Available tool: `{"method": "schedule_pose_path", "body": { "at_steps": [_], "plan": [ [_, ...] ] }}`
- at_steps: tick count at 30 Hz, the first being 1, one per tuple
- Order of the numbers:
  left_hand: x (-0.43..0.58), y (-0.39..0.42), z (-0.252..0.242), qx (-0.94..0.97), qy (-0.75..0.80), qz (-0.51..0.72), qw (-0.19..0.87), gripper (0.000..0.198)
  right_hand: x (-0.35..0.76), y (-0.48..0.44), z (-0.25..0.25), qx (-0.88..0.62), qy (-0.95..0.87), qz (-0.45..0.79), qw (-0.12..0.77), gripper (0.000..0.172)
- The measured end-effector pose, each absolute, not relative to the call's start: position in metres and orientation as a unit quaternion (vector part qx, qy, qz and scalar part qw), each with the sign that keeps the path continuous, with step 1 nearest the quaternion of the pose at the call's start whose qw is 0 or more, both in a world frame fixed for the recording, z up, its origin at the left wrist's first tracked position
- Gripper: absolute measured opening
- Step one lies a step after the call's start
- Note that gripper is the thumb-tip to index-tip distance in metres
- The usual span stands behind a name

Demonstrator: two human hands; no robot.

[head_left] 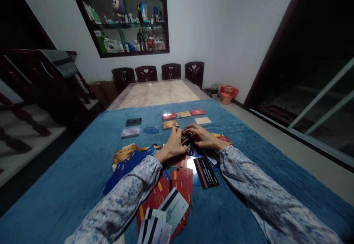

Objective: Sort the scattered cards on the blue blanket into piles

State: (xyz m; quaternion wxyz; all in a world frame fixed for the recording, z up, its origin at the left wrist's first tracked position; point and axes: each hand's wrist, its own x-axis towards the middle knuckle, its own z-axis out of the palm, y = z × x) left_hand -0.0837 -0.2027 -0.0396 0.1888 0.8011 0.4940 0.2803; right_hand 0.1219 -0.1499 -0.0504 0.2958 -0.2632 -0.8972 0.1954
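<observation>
My left hand [174, 142] and my right hand [203, 137] meet over a spread of plastic cards, fingers closed around black cards [186, 138] with a stripe. How many black cards are gripped cannot be made out. Just below my right wrist lies another black card [206, 173], striped side up. Red cards [181, 181] fan out between my forearms, with pale striped cards [174, 207] on top of them. Under my left forearm, blue cards [129, 166] overlap gold ones [124, 153]. My fingers and sleeves hide part of the spread.
Beyond my hands sit separate piles: black [134, 121], silver [131, 132], blue [151, 130], gold [170, 125], red [169, 116], another red [198, 112], yellow [183, 114] and cream [202, 120]. A blue cloth [69, 185] covers this end of the table; chairs [170, 71] stand at the far end.
</observation>
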Motion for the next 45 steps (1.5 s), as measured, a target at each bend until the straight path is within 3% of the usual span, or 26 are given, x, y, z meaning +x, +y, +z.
{"method": "schedule_pose_path", "body": {
  "at_steps": [4, 10, 15, 20, 32, 45],
  "plan": [
    [-0.085, -0.201, -0.042, 0.801, 0.486, 0.297, 0.184, 0.042, 0.124, -0.144, -0.054, -0.253, -0.899, 0.181, 0.309, 0.053],
    [-0.088, -0.197, -0.045, 0.810, 0.471, 0.319, 0.146, 0.030, 0.126, -0.137, -0.057, -0.216, -0.891, 0.174, 0.359, 0.018],
    [-0.089, -0.195, -0.045, 0.813, 0.472, 0.319, 0.119, 0.022, 0.127, -0.140, -0.053, -0.234, -0.886, 0.143, 0.374, 0.022],
    [-0.091, -0.190, -0.044, 0.818, 0.481, 0.305, 0.084, 0.019, 0.128, -0.139, -0.053, -0.288, -0.879, 0.081, 0.372, 0.013],
    [-0.098, -0.186, -0.047, 0.808, 0.488, 0.321, 0.077, 0.042, 0.126, -0.140, -0.061, -0.363, -0.863, 0.051, 0.347, 0.029],
    [-0.094, -0.197, -0.038, 0.796, 0.569, 0.201, 0.055, 0.050, 0.122, -0.156, -0.051, -0.436, -0.870, 0.006, 0.230, 0.050]
  ]
}}
